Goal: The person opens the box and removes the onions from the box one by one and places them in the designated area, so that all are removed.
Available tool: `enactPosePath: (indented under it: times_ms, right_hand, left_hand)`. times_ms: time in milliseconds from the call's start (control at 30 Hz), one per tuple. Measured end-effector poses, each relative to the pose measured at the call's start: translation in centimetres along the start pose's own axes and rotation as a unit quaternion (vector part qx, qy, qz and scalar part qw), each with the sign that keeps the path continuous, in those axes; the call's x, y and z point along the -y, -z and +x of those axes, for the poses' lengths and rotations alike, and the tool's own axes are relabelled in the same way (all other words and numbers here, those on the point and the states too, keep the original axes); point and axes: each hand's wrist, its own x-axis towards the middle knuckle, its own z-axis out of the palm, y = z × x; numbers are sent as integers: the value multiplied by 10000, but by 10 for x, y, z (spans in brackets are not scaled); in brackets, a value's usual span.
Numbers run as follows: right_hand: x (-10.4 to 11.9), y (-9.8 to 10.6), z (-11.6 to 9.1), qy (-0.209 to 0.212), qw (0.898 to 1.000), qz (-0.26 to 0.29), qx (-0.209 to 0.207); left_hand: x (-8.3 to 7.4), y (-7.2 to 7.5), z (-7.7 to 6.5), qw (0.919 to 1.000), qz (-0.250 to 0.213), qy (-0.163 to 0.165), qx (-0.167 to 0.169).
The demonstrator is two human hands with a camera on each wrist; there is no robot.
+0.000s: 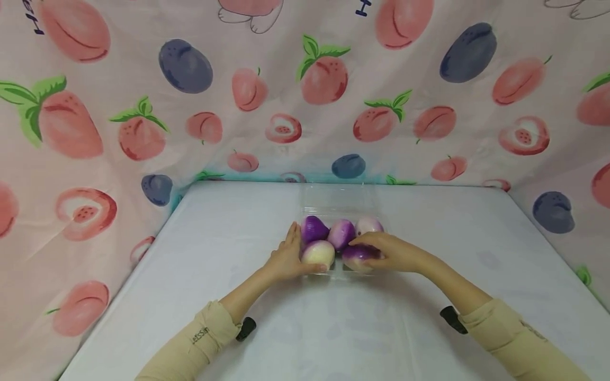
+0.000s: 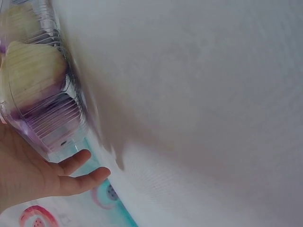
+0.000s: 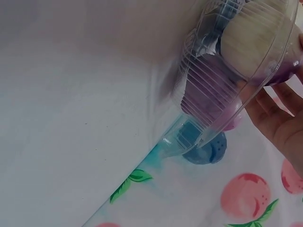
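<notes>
A clear plastic clamshell box stands on the table, its lid laid open toward the back. Several purple-and-white turnips sit in it, including a dark purple one at back left and a pale one at front left. My left hand rests against the box's left side, fingers extended along the wall and thumb at the front rim by the pale turnip. With my right hand I grip the front-right turnip, fingers over its back and thumb at its front. In the right wrist view, that turnip shows partly through the ridged wall.
A white cloth covers the table. Behind it and along both sides hangs a fruit-patterned curtain. A black strap piece shows by each sleeve.
</notes>
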Motion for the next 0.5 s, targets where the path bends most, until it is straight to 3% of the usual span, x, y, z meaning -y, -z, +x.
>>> enactPosePath:
  times_ms: [500]
  right_hand:
    - [-1,1,-14,-133,9967,326,-733]
  left_hand:
    - [1,-2,0,10000,-29,-44,-11]
